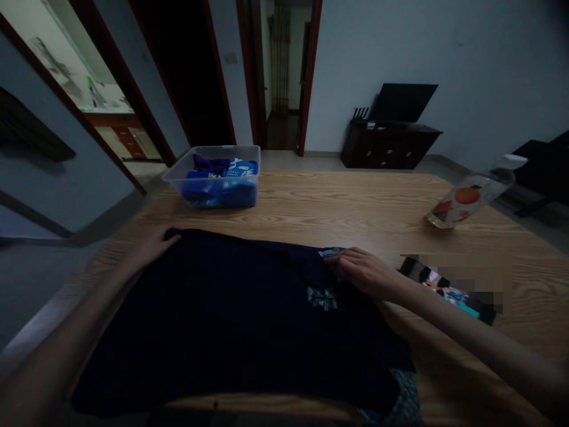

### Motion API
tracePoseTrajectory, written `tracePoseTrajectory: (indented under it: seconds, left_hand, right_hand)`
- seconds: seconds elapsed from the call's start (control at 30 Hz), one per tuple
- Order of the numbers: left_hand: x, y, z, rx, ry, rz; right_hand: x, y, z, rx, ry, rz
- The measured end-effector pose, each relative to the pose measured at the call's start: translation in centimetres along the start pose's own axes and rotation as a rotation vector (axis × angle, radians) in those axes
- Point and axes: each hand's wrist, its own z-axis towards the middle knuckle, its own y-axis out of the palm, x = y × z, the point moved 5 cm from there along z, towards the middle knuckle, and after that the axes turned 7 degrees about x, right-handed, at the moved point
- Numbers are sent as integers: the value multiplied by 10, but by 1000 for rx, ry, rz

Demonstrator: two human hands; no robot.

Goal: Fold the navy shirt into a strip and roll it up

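Spread flat across the near half of a light wooden table (355, 207): a dark navy cloth garment (222, 320), with a pale patterned patch showing near its middle and a patterned edge at the far right corner. Resting on the far left corner of the garment: the left hand (153, 242), palm down, fingers flat and loosely open, gripping nothing that can be seen. Pressed on the far right corner, over the patterned edge: the right hand (367, 273), fingers stretched out and laid flat on the cloth, likewise not closed around anything. Well apart from each other, one at each far corner, both forearms reaching in from the near edge.

Just beside the right wrist, lying flat on the bare wood: a dark rectangular phone (444, 290) with a lit screen, partly blurred. Further out to the right, near the far edge: a clear plastic bottle (473, 198) with a fruit-printed label and a white cap, appearing tilted. At the far left of the table: a clear plastic rectangular bin (213, 175) holding folded blue and purple cloth items. Beyond the table: a dark low cabinet (389, 145) against a pale wall, and open doorways with reddish-brown frames.
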Motion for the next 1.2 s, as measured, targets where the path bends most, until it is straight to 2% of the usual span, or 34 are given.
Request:
tracePoseTrajectory:
  seconds: [0.13, 0.23, 0.3, 0.37, 0.43, 0.47, 0.53, 0.63, 0.73, 0.83, 0.93, 1.1, 1.2]
  left_hand:
    - [38, -5, -4, 50, 96, 123]
    - [93, -3, -28, 56, 205, 170]
    - [146, 2, -61, 64, 318, 206]
    - [203, 8, -108, 55, 452, 187]
    - [253, 21, -161, -107, 555, 26]
    - [271, 29, -186, -211, 545, -49]
    - [298, 42, -226, -309, 543, -157]
    - [316, 60, -260, -344, 543, -203]
    - [322, 73, -268, -307, 505, -215]
    - [327, 79, -266, -287, 435, -259]
    - [330, 79, -262, -315, 363, -325]
    - [322, 75, -242, -359, 137, -380]
    - [315, 78, -226, -406, 62, -423]
  right_hand:
    - [-11, -3, -12, -32, 41, -17]
    - [-42, -21, -25, -141, 94, -45]
    - [-68, -39, -39, -221, 155, -26]
    - [-92, -54, -55, -266, 237, 44]
    - [-111, -57, -74, -280, 296, 112]
    - [-118, -54, -82, -273, 322, 125]
    - [-125, -41, -95, -221, 383, 105]
    - [-128, -17, -101, -141, 466, 100]
    - [-128, -8, -94, -155, 488, 229]
    - [-123, -16, -85, -184, 527, 370]
    - [-114, -26, -79, -209, 617, 472]
    - [-88, -31, -55, -78, 716, 708]
    - [-63, -28, -36, -22, 733, 752]
